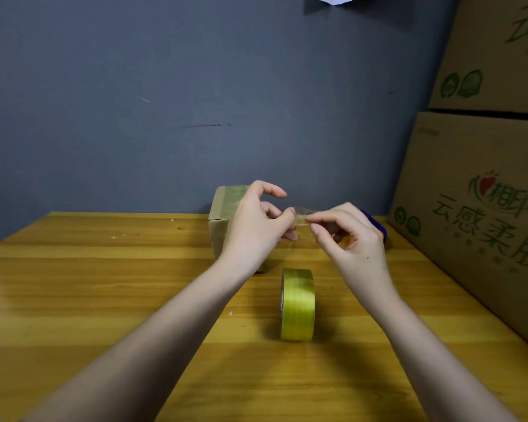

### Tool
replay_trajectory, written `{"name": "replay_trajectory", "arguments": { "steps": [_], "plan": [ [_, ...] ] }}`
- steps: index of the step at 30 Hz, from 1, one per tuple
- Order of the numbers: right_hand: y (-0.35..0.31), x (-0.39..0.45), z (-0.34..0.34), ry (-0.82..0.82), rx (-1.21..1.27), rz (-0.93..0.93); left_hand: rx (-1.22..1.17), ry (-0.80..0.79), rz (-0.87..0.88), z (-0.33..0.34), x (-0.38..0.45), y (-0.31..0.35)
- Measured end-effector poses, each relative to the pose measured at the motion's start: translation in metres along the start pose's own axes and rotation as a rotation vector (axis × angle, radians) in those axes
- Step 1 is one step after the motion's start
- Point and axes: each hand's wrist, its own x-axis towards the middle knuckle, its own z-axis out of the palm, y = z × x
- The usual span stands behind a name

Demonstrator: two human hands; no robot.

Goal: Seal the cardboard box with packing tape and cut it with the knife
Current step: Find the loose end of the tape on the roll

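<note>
A small cardboard box (223, 220) stands near the back of the wooden table, with yellowish tape on its top. My left hand (253, 226) and my right hand (351, 236) are raised in front of it and pinch a short clear strip of tape (301, 215) between their fingertips. The strip stretches between the two hands. A roll of yellow packing tape (297, 304) stands on its edge on the table below my hands. Behind my right hand a blue and orange object (378, 228), possibly the knife, is mostly hidden.
Large printed cardboard cartons (482, 190) are stacked along the right side of the table (104, 284). A grey wall (165, 102) rises just behind the table's back edge.
</note>
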Motion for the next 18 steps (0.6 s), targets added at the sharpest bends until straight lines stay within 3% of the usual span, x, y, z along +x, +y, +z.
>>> {"name": "replay_trajectory", "arguments": {
  "steps": [18],
  "plan": [
    [-0.0001, -0.0036, 0.0055, 0.068, -0.084, 0.061, 0.131, -0.01, 0.029, 0.0008, 0.0047, -0.0033]
  ]
}}
